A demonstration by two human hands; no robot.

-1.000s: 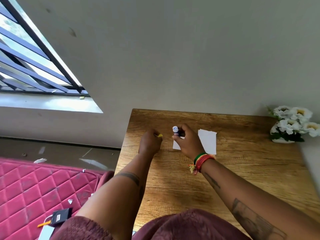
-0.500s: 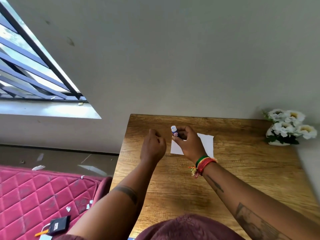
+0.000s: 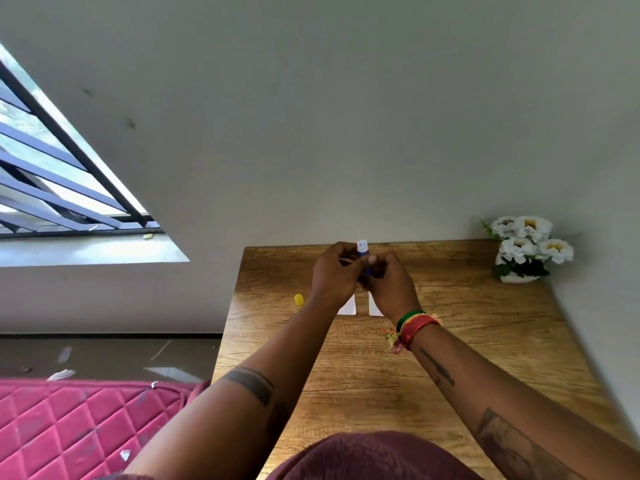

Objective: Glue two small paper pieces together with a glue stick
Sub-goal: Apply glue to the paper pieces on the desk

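Both hands meet over the far middle of the wooden table (image 3: pixel 450 341), holding a small blue glue stick (image 3: pixel 362 249) upright, its white top uncovered. My right hand (image 3: pixel 391 284) wraps the lower part of the stick. The fingers of my left hand (image 3: pixel 334 275) close around the stick from the left. Its yellow cap (image 3: pixel 298 299) lies on the table to the left of my left wrist. Two white paper pieces (image 3: pixel 349 308) (image 3: pixel 374 310) lie side by side under my hands, mostly hidden by them.
A white pot of white flowers (image 3: pixel 526 247) stands at the table's far right corner against the wall. Left of the table are a pink quilted mattress (image 3: pixel 69 427) and a floor with paper scraps (image 3: pixel 60 374). A barred window (image 3: pixel 52 174) is at the left.
My left hand let go of the yellow cap, which now lies on the table, and moved right to join my right hand on the glue stick. The stick was lifted above the papers.
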